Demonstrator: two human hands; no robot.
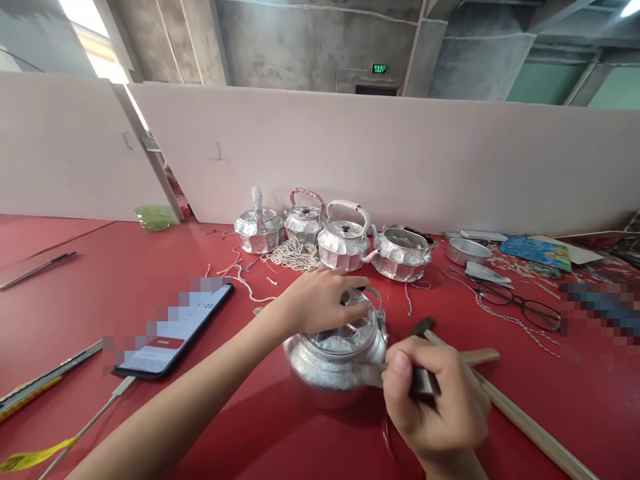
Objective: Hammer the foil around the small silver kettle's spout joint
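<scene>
A silver metal kettle (325, 367) stands in front of me on the red table. My left hand (320, 300) rests over its top and steadies it, thumb and fingers spread across the lid (345, 337) towards the handle (377, 303). The palm's underside is hidden. Closed in a fist at the kettle's right, my right hand (440, 393) grips a dark-handled metal tool (425, 385). The tool's grey end is blurred and lies against or just in front of the kettle's side; I cannot tell its exact kind. Behind that fist lies a hammer with a wooden handle (535, 427).
Several faceted silver kettles (345, 247) line the back, beside a heap of white cord (295, 255). To the left are a phone (175, 333) on a cable and a box cutter (50, 377). Eyeglasses (520, 305) and a metal bowl (469, 251) sit right. A white partition (400, 160) closes the far side.
</scene>
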